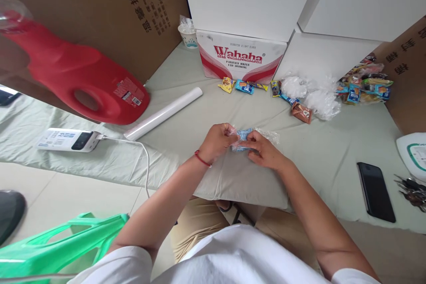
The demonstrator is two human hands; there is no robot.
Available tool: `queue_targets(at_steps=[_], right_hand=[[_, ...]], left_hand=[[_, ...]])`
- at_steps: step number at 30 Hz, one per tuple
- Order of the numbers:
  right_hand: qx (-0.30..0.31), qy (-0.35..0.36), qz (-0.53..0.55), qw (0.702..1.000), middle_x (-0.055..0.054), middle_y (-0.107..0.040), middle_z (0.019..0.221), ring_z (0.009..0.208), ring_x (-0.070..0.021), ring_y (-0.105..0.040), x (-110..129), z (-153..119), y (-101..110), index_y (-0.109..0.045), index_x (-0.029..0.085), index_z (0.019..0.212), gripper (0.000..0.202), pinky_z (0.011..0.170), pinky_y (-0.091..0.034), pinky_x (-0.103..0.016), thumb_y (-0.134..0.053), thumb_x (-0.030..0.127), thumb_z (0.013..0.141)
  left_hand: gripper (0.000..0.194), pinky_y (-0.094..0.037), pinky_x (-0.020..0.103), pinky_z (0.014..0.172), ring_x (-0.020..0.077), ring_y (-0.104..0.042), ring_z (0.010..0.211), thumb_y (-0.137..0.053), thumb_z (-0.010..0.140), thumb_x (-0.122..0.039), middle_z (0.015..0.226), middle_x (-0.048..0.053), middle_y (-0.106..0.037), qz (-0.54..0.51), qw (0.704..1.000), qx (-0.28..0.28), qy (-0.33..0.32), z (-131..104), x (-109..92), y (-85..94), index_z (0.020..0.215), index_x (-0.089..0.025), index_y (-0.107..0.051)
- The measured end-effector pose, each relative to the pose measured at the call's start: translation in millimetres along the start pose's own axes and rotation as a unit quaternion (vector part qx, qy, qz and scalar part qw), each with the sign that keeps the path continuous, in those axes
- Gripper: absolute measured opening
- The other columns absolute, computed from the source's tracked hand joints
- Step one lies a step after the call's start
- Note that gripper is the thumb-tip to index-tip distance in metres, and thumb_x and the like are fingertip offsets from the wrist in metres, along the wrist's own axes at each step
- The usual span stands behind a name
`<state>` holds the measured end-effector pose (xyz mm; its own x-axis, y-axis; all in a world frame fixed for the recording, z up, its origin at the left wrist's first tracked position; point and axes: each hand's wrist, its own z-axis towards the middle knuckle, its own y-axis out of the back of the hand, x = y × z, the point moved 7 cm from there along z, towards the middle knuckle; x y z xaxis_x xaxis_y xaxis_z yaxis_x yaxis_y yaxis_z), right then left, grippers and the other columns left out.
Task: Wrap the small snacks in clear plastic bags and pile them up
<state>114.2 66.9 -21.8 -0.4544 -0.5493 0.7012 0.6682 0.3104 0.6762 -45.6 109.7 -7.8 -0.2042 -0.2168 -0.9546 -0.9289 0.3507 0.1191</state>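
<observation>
Both hands meet over a small blue snack packet (244, 134) near the front of the cloth-covered table. Clear plastic film (271, 136) lies around the packet and sticks out to its right. My left hand (218, 140) is closed, thumb and fingers pinching the film at the packet's left side. Bent fingers of my right hand (262, 148) press on the packet's right part. Behind them, a yellow packet (226, 84), a blue packet (244, 87) and a narrow dark packet (258, 85) lie in a row before the Wahaha carton (239, 55).
Crumpled clear plastic (321, 100) and a brown packet (301, 112) lie back right, near a pile of snacks (364, 86). A white roll (164, 113), a power bank (68, 139) and a red jug (100, 80) are left. A phone (376, 191) and keys (412, 191) sit right.
</observation>
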Motion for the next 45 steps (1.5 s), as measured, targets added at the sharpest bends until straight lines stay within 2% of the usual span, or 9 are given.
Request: queue_targets(at_steps=[7, 11, 14, 20, 22, 27, 32, 36, 45], right_hand=[[-0.002, -0.010, -0.007, 1.000, -0.009, -0.058, 0.113, 0.105, -0.0246, -0.058, 0.0, -7.6, 2.0, -0.073, 0.027, 0.133, 0.047, 0.096, -0.054, -0.043, -0.064, 0.016, 0.087], [-0.001, 0.005, 0.087, 0.996, -0.013, -0.062, 0.141, 0.129, -0.0273, -0.060, 2.1, -24.4, 13.2, -0.074, 0.028, 0.130, 0.036, 0.111, -0.050, -0.049, -0.063, 0.028, 0.095], [-0.023, -0.074, 0.172, 0.982, -0.010, -0.071, 0.133, 0.123, -0.0254, -0.067, -10.5, -39.4, 24.7, -0.079, 0.028, 0.118, 0.029, 0.107, -0.052, -0.045, -0.060, 0.041, 0.100], [-0.391, -0.336, 0.076, 0.854, -0.004, -0.068, 0.080, 0.070, -0.0179, -0.058, -77.2, -67.6, 91.0, -0.074, 0.019, 0.099, 0.043, 0.070, -0.049, -0.032, -0.056, 0.058, 0.096], [-0.363, -0.365, -0.022, 0.857, -0.006, -0.066, 0.082, 0.076, -0.0198, -0.057, -91.3, -58.1, 97.4, -0.074, 0.019, 0.096, 0.043, 0.076, -0.048, -0.034, -0.063, 0.060, 0.091], [-0.178, -0.324, -0.141, 0.918, -0.009, -0.061, 0.083, 0.089, -0.0263, -0.053, -100.8, -35.3, 72.2, -0.073, 0.022, 0.082, 0.039, 0.084, -0.048, -0.039, -0.087, 0.057, 0.071], [-0.126, -0.255, -0.121, 0.951, -0.007, -0.065, 0.088, 0.083, -0.0215, -0.056, -68.8, -36.8, 58.0, -0.070, 0.023, 0.081, 0.006, 0.077, -0.045, -0.033, -0.074, 0.027, 0.078], [-0.116, -0.318, 0.011, 0.941, 0.001, -0.064, 0.070, 0.064, -0.0167, -0.058, -43.7, -40.9, 46.2, -0.061, 0.024, 0.085, 0.007, 0.064, -0.044, -0.028, -0.062, 0.030, 0.086], [-0.253, -0.326, 0.259, 0.873, -0.001, -0.069, 0.081, 0.076, -0.0182, -0.065, -18.7, -52.3, 6.3, -0.061, 0.023, 0.085, 0.016, 0.076, -0.057, -0.033, -0.059, 0.039, 0.088]], left_hand=[[0.035, -0.053, 0.031, 0.077, 0.0184, -0.067, 0.081, -0.045, 0.091, -0.029, 0.080, 0.001, -0.073, 0.163, 0.984, -0.010, -0.067, 11.0, -7.7, -31.6, 0.078, -0.020, -0.076], [0.034, -0.054, 0.033, 0.085, 0.0195, -0.069, 0.087, -0.049, 0.089, -0.016, 0.099, 0.005, -0.074, 0.320, 0.941, -0.010, -0.112, 13.0, -6.1, -38.4, 0.096, -0.021, -0.082], [0.028, -0.053, 0.033, 0.077, 0.0215, -0.069, 0.088, -0.054, 0.094, -0.020, 0.105, 0.007, -0.071, 0.406, 0.906, -0.034, -0.112, 14.2, -2.6, -44.7, 0.098, -0.023, -0.082], [0.022, -0.050, 0.038, 0.081, 0.0293, -0.064, 0.101, -0.059, 0.096, -0.023, 0.092, 0.009, -0.068, 0.464, 0.878, -0.063, -0.101, 9.3, -3.1, -57.6, 0.096, -0.026, -0.080], [0.026, -0.050, 0.044, 0.093, 0.0324, -0.061, 0.110, -0.065, 0.091, -0.022, 0.103, 0.010, -0.068, 0.445, 0.884, -0.105, -0.101, 7.4, -5.1, -55.4, 0.113, -0.026, -0.077], [0.091, -0.038, 0.058, 0.115, 0.0416, -0.042, 0.143, -0.089, 0.069, -0.035, 0.147, 0.020, -0.050, 0.344, 0.907, -0.241, -0.031, 8.4, 8.6, -33.0, 0.148, -0.021, -0.048], [0.068, -0.035, 0.057, 0.120, 0.0427, -0.041, 0.146, -0.090, 0.067, -0.041, 0.139, 0.020, -0.054, 0.321, 0.921, -0.221, 0.002, 12.9, 21.5, -30.2, 0.121, -0.018, -0.055], [0.046, -0.052, 0.041, 0.092, 0.0282, -0.065, 0.107, -0.075, 0.081, -0.030, 0.124, 0.011, -0.058, 0.315, 0.924, -0.215, -0.037, 3.9, 12.1, -43.9, 0.121, -0.022, -0.054], [0.040, -0.044, 0.053, 0.101, 0.0337, -0.056, 0.123, -0.046, 0.096, -0.014, 0.128, 0.019, -0.060, 0.457, 0.844, -0.137, -0.246, -20.1, -2.3, -102.5, 0.134, -0.022, -0.055]])
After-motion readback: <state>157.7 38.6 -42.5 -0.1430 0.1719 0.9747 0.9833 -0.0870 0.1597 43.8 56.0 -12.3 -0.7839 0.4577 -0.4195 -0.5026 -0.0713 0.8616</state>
